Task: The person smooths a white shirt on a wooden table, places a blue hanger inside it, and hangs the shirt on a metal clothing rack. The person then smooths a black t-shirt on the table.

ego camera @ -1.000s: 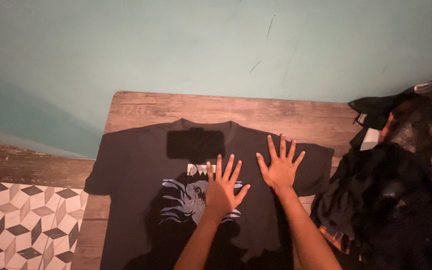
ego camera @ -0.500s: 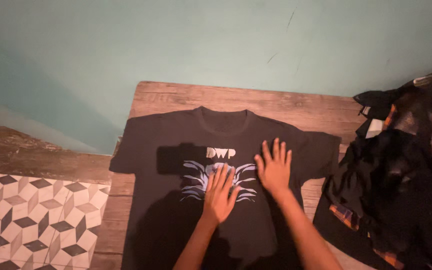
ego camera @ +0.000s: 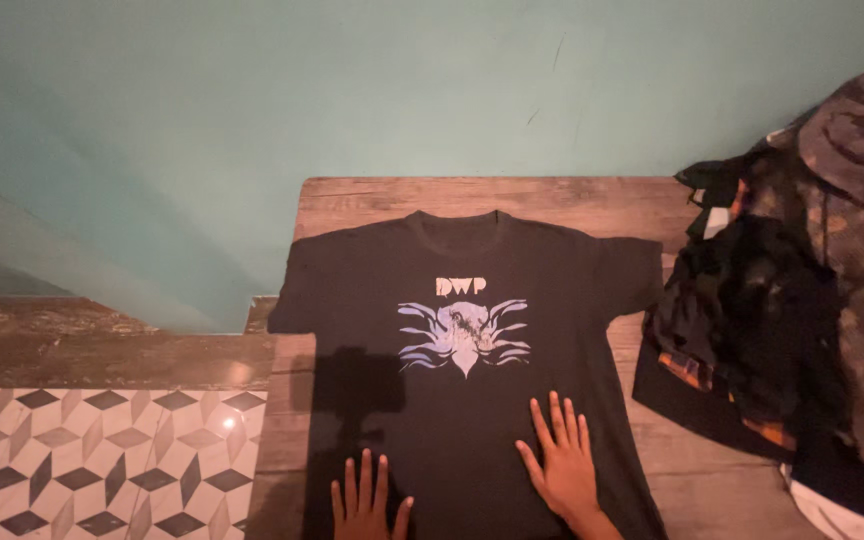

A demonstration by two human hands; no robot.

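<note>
The bottom edge cuts off the left hand (ego camera: 365, 503), the t-shirt (ego camera: 472, 400) hem and the clothes pile (ego camera: 792, 320).

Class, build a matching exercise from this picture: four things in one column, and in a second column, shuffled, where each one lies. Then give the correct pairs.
Things
1. black T-shirt
2. left hand
3. right hand
4. pile of dark clothes

Places
A. heaped at the table's right end
B. flat on the shirt's lower right part, fingers spread
C. spread face up across the wooden table
D. at the picture's bottom edge, on the shirt's lower left part

Pairs: 1-C, 2-D, 3-B, 4-A
</note>
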